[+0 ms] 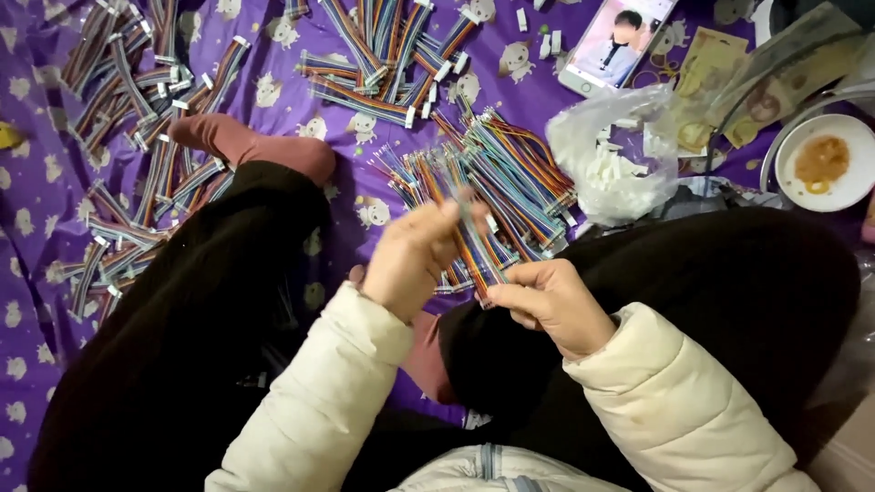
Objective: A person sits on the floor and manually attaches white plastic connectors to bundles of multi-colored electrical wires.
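1. Pinching the upper end of a rainbow ribbon cable (474, 251) with the left hand (415, 255), fingers pressed together around the strands; somewhat blurred, so the exact fingertip contact cannot be told.
2. Gripping the lower end of the same cable with the right hand (547, 305), thumb and forefinger closed on it, the other fingers curled in.
3. Running slantwise between the two hands, from upper left down to lower right, above the lap.
4. Lying just behind the hands on the purple cloth (36, 228): a loose heap of unfinished cables (510, 173) with bare multicoloured ends fanned out.
5. Resting right of that heap: a clear plastic bag of small white connectors (611, 169).
6. Spread farther up and to the left: finished cables with white plugs (383, 64), and another scatter of them (137, 109) beside the dark trouser leg (182, 301) and reddish sock (228, 137).
7. Sitting at the top edge: a phone (615, 41) with its screen lit, banknotes (729, 82) beside it, and a white bowl (825, 164) with brownish residue at far right.
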